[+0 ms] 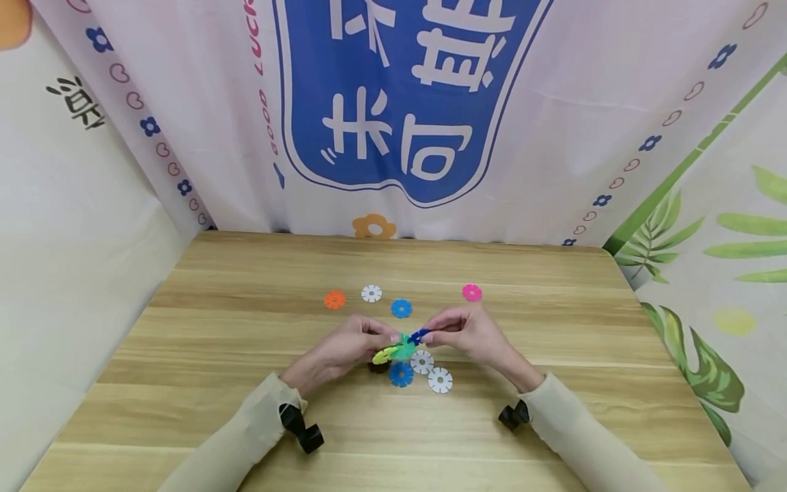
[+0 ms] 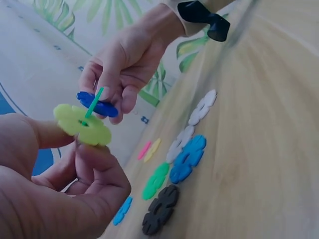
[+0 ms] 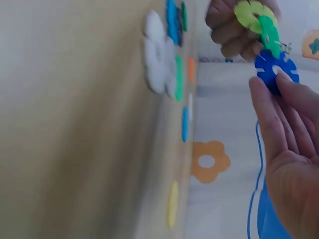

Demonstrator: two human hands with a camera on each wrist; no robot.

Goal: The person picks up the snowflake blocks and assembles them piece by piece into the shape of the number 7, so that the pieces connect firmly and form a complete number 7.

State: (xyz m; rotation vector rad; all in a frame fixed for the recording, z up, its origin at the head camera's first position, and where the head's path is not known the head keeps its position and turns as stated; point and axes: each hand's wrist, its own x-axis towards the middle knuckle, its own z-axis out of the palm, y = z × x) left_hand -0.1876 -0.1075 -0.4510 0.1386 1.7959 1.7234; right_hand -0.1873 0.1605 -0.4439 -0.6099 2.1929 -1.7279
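Note:
Thumb and fingers of my left hand (image 1: 355, 342) pinch a yellow-green notched plastic disc (image 2: 82, 124). A green disc (image 3: 270, 37) stands crosswise to it, slotted into its edge. My right hand (image 1: 473, 335) pinches a dark blue notched disc (image 3: 275, 72) between thumb and fingers. The blue disc meets the far edge of the green one; how deep the slots engage I cannot tell. Below the joined pieces, a blue disc (image 1: 401, 374), a white disc (image 1: 440, 380), another white disc (image 1: 421, 362) and a black disc (image 2: 160, 210) lie on the table.
Farther back on the wooden table (image 1: 246, 273) lie an orange disc (image 1: 335, 299), a white disc (image 1: 371, 294), a blue disc (image 1: 402, 308) and a pink disc (image 1: 472, 292). A yellow disc (image 3: 173, 204) and a loose green disc (image 2: 156, 181) show in the wrist views. A printed curtain (image 1: 541, 171) hangs behind.

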